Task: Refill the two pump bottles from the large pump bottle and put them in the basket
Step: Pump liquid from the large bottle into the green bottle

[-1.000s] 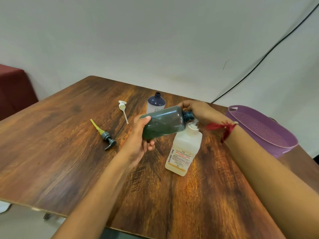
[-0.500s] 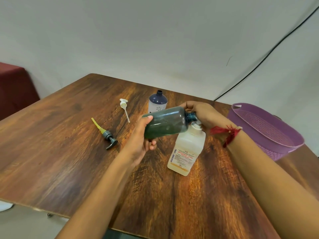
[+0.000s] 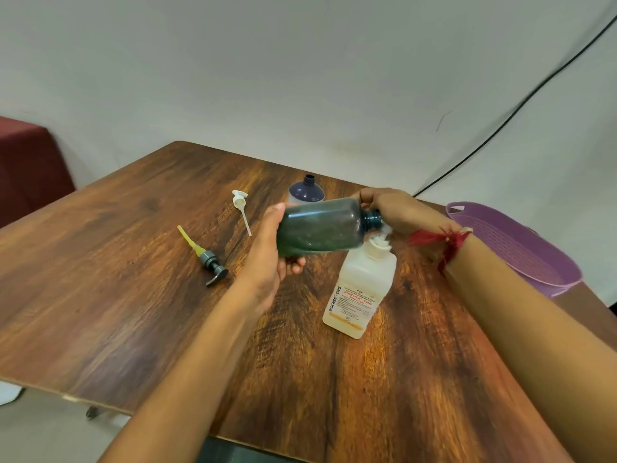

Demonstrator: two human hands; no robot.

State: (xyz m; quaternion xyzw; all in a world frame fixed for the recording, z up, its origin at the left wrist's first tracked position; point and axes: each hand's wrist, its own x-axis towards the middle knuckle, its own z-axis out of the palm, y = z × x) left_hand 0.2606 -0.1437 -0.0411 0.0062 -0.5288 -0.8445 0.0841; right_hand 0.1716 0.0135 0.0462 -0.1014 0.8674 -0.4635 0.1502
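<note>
My left hand (image 3: 267, 259) grips the base of a dark green bottle (image 3: 320, 227), held almost level above the table with its open neck pointing right. That neck sits at the spout of the large white pump bottle (image 3: 362, 289), which stands upright on the table (image 3: 117, 295). My right hand (image 3: 397, 208) curls over the white pump head, fingertips touching the green bottle's shoulder. A second small bottle (image 3: 306, 190) with a dark blue top and no pump stands behind. The purple basket (image 3: 521, 248) lies at the right edge.
Two removed pumps lie on the table to the left: a white one (image 3: 239, 202) and a dark one with a yellow tube (image 3: 210, 262). A black cable (image 3: 500, 121) runs down the wall. A dark red block (image 3: 26, 162) stands at far left.
Both hands keep their hold and the green bottle stays at the pump spout. Only the view has shifted slightly.
</note>
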